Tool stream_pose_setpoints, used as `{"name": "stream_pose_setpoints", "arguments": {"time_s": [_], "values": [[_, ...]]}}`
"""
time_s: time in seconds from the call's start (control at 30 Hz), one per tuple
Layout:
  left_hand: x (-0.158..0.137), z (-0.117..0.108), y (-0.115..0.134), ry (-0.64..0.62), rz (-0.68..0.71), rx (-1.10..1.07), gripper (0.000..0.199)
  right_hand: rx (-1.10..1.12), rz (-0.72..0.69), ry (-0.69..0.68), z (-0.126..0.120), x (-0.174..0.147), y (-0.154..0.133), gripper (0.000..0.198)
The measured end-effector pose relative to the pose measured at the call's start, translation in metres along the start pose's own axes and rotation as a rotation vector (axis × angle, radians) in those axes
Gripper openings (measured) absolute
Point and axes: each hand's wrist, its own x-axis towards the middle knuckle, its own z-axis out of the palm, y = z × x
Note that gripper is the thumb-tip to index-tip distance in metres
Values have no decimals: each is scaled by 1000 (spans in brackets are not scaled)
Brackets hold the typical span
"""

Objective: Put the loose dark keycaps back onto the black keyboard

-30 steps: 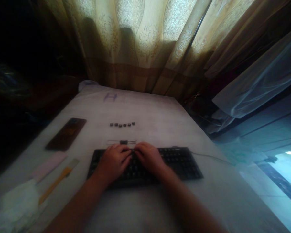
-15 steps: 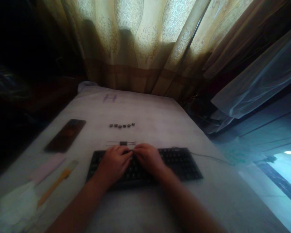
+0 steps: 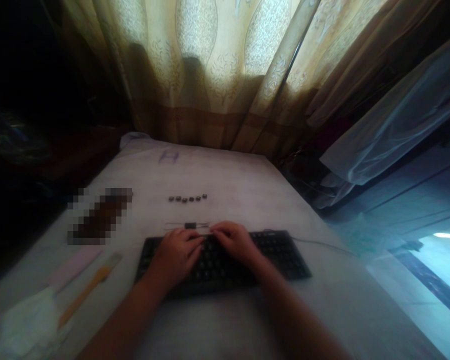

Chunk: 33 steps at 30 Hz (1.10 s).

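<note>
From where I stand, the black keyboard (image 3: 281, 255) lies flat on the white-covered table (image 3: 240, 175), under both hands of the person. The left hand (image 3: 178, 252) is over its left half, the fingers curved and close together; the right hand (image 3: 234, 240) is at the upper edge, its fingers also bent close together. I cannot tell if either one pinches something. Just beyond lies a small dark tool with thin wires (image 3: 190, 226), and farther, six small dark pieces (image 3: 184, 200) make a row.
</note>
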Motion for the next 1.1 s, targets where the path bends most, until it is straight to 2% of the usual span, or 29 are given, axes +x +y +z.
{"name": "stream_pose_setpoints", "arguments": {"time_s": [0.17,0.33,0.57,0.8,1.1], "values": [[2,-3,-4,7,-15,-53,22,-83,78,-51,-4,15,1,19],[2,-6,-9,22,-38,-88,23,-214,150,-113,-3,53,8,22],[1,-5,-12,53,-38,-85,24,-311,264,-24,10,97,22,27],[2,-5,-12,49,-61,-99,22,-371,324,38,16,116,26,40],[0,-3,-13,55,-43,-91,23,-413,329,46,23,123,21,26]]}}
